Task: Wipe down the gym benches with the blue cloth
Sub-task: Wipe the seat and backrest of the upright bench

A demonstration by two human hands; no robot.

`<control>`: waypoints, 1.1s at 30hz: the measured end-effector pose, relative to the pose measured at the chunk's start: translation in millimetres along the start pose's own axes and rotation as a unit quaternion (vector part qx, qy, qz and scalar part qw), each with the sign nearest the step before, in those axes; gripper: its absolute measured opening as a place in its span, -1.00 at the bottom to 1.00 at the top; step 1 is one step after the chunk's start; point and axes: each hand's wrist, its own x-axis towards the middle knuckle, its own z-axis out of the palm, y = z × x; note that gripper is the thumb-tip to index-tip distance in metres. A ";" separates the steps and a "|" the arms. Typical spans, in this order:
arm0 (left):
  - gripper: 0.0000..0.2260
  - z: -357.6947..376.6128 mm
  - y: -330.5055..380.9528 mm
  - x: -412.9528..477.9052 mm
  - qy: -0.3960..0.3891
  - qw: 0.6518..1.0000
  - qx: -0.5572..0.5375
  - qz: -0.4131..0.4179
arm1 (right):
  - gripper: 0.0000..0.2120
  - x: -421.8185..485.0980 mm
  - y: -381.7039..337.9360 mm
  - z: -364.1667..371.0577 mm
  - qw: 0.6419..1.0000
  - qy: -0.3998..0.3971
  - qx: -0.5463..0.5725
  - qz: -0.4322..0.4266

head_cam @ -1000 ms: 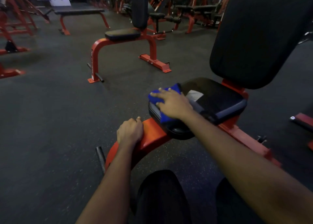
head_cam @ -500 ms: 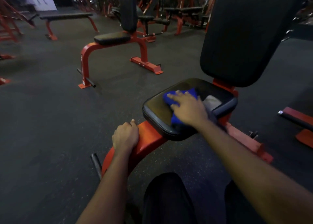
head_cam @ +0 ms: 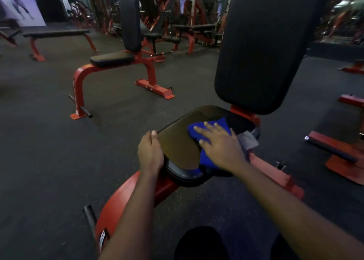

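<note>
A red-framed gym bench stands right in front of me, with a black seat pad (head_cam: 177, 141) and a tall upright black backrest (head_cam: 266, 43). The blue cloth (head_cam: 199, 130) lies on the right half of the seat pad. My right hand (head_cam: 218, 143) presses flat on the cloth, fingers spread and straight. My left hand (head_cam: 150, 153) grips the left edge of the seat pad, its fingers curled over the rim. A grey patch (head_cam: 249, 140) shows on the pad's right side, behind my right hand.
A second red bench with a black seat (head_cam: 112, 59) stands on the dark rubber floor ahead to the left. A flat bench (head_cam: 57, 33) is farther back left. Red frame feet (head_cam: 334, 147) lie on the floor at the right. More racks fill the background.
My left hand moved from the red frame up to the seat pad's left edge. My right hand slid the blue cloth from the pad's front left toward its right, nearer the backrest.
</note>
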 end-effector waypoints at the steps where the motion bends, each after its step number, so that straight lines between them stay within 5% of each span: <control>1: -0.68 1.6 -2.2 -0.2 0.010 1.000 -0.018 -0.003 | -0.49 -14.5 -0.9 1.2 0.999 -0.007 0.010 -0.033; 7: -0.65 7.2 -5.5 2.4 0.010 1.000 -0.029 -0.005 | -0.53 67.7 82.0 -20.1 0.997 -0.069 0.003 0.020; 13: -0.68 10.1 -15.1 9.0 0.032 0.997 -0.069 0.000 | -0.52 198.1 53.6 7.7 0.988 -0.156 -0.005 0.015; 19: -0.59 11.3 -18.5 7.7 0.044 0.995 -0.088 0.021 | -0.48 109.3 40.9 1.7 0.967 -0.142 0.092 -0.191; 23: -0.65 12.0 -16.9 7.1 0.036 0.997 -0.069 0.014 | -0.51 124.1 104.9 -7.6 0.987 -0.110 0.075 -0.093; 28: -0.69 12.3 -15.4 9.6 0.038 0.998 -0.049 0.002 | -0.53 203.8 55.8 6.4 0.990 -0.143 -0.008 -0.014; 33: -0.66 12.8 -13.8 8.9 0.044 0.999 -0.005 0.010 | -0.55 140.9 -18.7 18.2 0.967 -0.170 0.074 -0.174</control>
